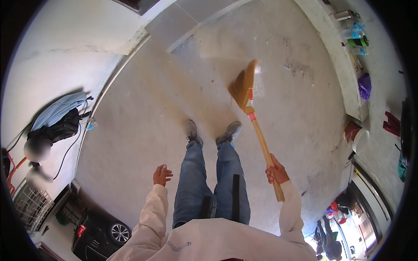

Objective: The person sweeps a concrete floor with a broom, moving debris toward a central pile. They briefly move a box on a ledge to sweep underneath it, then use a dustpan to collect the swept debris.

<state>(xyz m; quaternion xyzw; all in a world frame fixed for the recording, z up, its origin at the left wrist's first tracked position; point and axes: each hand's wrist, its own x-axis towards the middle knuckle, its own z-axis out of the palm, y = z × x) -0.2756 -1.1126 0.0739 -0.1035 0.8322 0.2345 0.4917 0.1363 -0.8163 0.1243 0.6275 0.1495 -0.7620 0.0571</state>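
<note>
A broom [262, 140] with a pale wooden handle slants up and away from my right hand [277, 170], whose fingers wrap round the handle near its lower end. Its fan of brown bristles [244, 85] is bound with red and white bands, and the bristle end reaches out over the concrete floor, ahead of my right shoe. I cannot tell whether the bristles touch the ground. My left hand [162, 175] hangs beside my left leg with fingers apart, holding nothing.
A ledge [331, 56] on the right bears bottles [355, 32] and a purple bag [364, 85]. Below it stands a bucket [352, 132]. Bags and a jacket [58, 111] hang along the left wall. A black car [100, 235] is behind left; a person [328, 241] is behind right.
</note>
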